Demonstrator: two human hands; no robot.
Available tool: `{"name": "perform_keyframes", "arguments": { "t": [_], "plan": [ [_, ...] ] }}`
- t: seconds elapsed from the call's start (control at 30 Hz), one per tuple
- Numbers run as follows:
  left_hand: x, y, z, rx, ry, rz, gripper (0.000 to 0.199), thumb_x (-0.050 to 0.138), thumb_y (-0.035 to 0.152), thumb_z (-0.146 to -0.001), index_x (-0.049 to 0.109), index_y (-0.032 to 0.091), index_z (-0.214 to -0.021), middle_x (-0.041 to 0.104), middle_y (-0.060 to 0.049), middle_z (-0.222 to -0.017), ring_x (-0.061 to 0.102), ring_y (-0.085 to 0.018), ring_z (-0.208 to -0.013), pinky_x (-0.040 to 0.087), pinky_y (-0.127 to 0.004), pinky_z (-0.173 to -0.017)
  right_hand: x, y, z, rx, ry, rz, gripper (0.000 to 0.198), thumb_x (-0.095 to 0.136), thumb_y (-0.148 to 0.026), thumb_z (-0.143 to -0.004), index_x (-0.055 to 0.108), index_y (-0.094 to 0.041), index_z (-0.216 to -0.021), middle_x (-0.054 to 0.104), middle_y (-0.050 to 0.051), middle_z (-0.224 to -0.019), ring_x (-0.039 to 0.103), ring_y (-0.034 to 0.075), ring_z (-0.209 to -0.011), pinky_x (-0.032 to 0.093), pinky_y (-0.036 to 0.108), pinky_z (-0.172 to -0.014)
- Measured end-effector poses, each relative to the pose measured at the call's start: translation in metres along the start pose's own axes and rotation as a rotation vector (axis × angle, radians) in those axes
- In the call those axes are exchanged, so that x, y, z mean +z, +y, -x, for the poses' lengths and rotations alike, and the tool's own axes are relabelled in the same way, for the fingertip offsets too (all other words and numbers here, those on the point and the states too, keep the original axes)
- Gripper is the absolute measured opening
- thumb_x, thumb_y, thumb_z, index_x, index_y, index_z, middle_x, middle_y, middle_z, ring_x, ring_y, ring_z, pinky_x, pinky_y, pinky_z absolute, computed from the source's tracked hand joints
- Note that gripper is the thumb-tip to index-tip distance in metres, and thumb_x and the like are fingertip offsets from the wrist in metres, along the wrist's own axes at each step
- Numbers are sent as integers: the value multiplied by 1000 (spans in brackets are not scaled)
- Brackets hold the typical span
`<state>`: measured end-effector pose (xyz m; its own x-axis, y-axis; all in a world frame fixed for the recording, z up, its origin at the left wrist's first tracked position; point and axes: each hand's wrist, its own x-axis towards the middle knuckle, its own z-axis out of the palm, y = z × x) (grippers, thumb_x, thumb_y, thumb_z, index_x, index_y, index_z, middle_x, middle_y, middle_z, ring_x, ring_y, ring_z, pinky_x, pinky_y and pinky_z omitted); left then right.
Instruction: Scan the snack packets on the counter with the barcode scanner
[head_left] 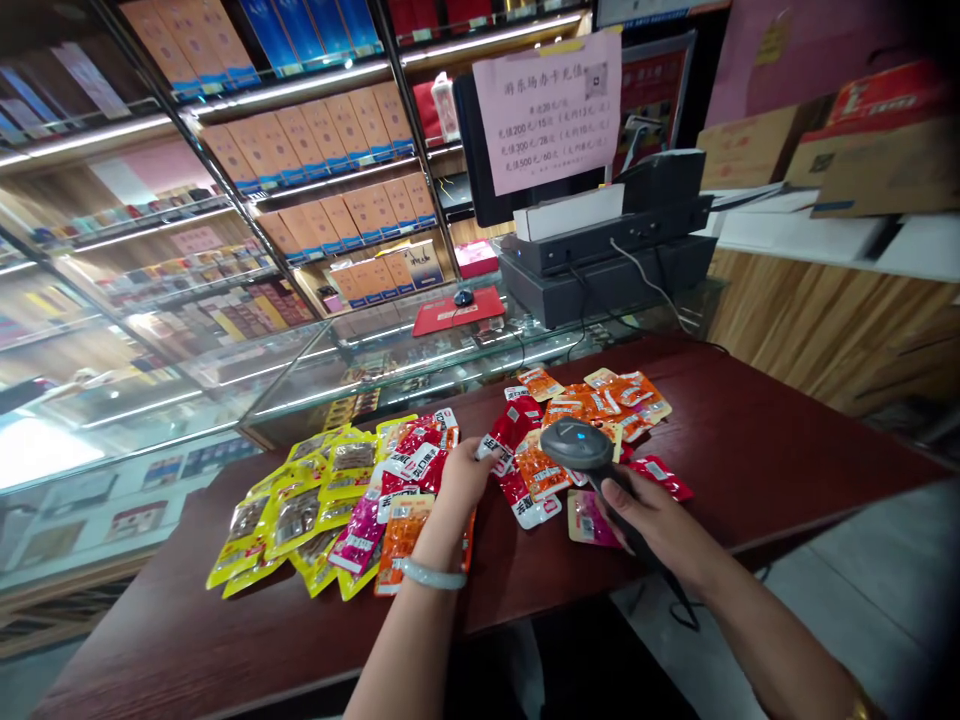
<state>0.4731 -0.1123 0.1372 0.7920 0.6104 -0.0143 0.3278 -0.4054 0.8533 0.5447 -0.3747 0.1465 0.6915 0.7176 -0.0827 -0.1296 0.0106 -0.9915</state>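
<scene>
My left hand (466, 478) pinches the edge of a red and white snack packet (511, 422), lifted above the table between two groups of packets. My right hand (643, 508) is wrapped around the handle of a dark grey barcode scanner (576, 444); its head points toward the packet, and a small blue light shows on top. Under and behind the scanner lie orange packets (589, 403), with a magenta packet (589, 517) and a red packet (661, 477) near my right hand. Left of my left wrist are yellow packets (300, 515), overlapped by red, magenta and orange ones.
The packets lie on a dark red wooden table (757, 430). Behind it stands a glass display counter (375, 350) with a red mouse pad (459, 312) and a black cash drawer (600, 285). A pink printed sign (547, 110) hangs on a monitor. Cardboard boxes (885, 165) sit at right.
</scene>
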Motion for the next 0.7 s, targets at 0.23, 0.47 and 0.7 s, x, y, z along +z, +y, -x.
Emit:
{"name": "perform_keyframes", "arguments": {
  "t": [0.23,0.47,0.7],
  "plan": [
    [-12,-15,22,-10,-64,37,27,65,40,-74,71,16,-85,72,-3,-76,63,-17,-66,47,-25,-65,16,-4,-10,-26,-97,45,39,54,-61,-89,54,-22,-89,49,-6,-58,43,11,-48,36,24,-48],
    [-89,-20,45,-100,556,-523,52,64,46,-77,62,18,-121,68,-11,-111,58,-30,-110,43,-43,-96,8,1,-6,-51,-43,33,39,58,-60,-88,54,-21,-82,55,-2,-65,49,12,-56,41,24,-52],
    [-34,6,63,98,279,-785,47,57,59,-83,66,21,-110,65,-10,-111,56,-27,-111,41,-39,-100,5,11,-3,6,-52,32,41,55,-61,-89,53,-20,-87,49,-5,-58,43,9,-47,35,21,-44]
  ]
}}
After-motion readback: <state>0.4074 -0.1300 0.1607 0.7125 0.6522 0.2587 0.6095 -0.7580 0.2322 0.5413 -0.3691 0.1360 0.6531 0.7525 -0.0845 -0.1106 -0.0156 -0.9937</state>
